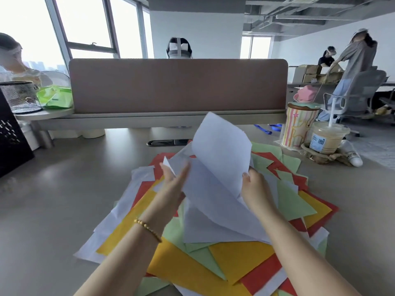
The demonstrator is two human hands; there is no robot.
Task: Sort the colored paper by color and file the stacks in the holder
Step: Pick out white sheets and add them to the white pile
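A loose heap of colored paper covers the desk in front of me: yellow, red, light green and pale lavender-white sheets mixed together. Both hands hold a few pale lavender sheets lifted above the heap. My left hand holds their left edge, fingers stretched along the paper. At the right edge, my right hand pinches them, and the top sheet curls upward. A black perforated file holder stands at the far left edge of the desk.
A brown partition closes the back of the grey desk. A striped mug and an iced drink cup stand at the right. A mesh basket and a green pack sit far left. Other people work nearby.
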